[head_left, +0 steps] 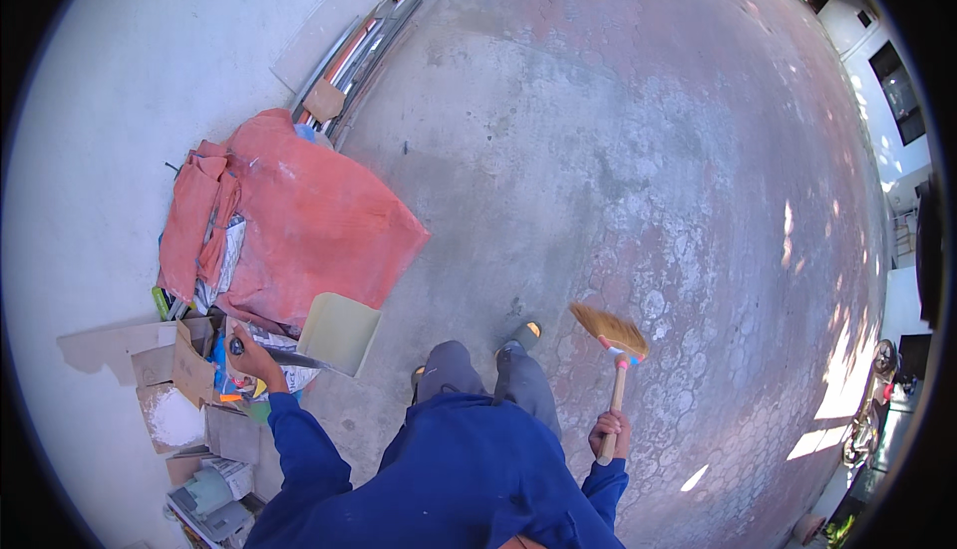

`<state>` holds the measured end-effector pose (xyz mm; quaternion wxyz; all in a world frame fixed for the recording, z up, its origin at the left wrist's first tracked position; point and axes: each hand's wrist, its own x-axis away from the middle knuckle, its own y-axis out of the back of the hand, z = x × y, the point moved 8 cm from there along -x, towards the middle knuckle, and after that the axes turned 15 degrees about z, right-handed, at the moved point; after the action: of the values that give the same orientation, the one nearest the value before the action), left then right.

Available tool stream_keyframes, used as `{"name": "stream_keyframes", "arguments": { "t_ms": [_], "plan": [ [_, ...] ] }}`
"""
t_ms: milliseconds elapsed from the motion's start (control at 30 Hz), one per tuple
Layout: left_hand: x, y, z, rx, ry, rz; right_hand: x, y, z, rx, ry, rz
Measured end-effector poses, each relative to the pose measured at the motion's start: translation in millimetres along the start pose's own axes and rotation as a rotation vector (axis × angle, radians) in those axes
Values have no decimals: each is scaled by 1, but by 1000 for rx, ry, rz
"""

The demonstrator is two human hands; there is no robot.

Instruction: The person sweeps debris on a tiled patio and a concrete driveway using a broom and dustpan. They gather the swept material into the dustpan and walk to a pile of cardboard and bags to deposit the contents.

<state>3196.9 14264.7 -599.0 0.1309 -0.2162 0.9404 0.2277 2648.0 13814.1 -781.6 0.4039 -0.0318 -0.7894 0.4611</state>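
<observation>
My left hand [251, 360] is closed around the dark handle of a dustpan [341, 333]. Its wide cream pan points away to the right of that hand, over the floor beside a red-orange cloth cover [329, 215]. On the other side, my right hand [610, 435] grips the wooden handle of a broom [616, 335]. The broom is raised with its tan bristles pointing up and away from me, red and blue binding at their base. The two tools are well apart, with my legs between them.
Cardboard boxes [191, 362] and mixed clutter are piled along the white wall at the left. Pipes and strips [349, 69] lie farther along that wall. Worn paving [618, 160] stretches ahead. A motorcycle [870, 410] stands at the far right edge.
</observation>
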Motion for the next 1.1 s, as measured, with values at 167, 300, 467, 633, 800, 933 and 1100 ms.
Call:
{"name": "stream_keyframes", "arguments": {
  "t_ms": [167, 300, 467, 633, 800, 933, 1100],
  "plan": [
    [23, -46, -38, -15, 44, -77, -59, -82, 56, -20, -31, 86],
    [31, -119, -51, -56, 47, -57, -122, -143, 101, -32, -51, 114],
    [44, -236, -56, -30, 197, -180, -195, -250, 148, -121, -131, 228],
    [39, -453, -115, -6, 197, -82, -265, -367, 197, -197, -99, 296],
    [90, -714, -263, -29, 119, 333, -333, -467, 241, -246, 122, 280],
    [165, -860, -405, 120, -37, 634, -393, -546, 262, -324, 181, 384],
    [225, -1010, -541, 355, -203, 913, -499, -627, 308, -401, 206, 423]
  ]
}}
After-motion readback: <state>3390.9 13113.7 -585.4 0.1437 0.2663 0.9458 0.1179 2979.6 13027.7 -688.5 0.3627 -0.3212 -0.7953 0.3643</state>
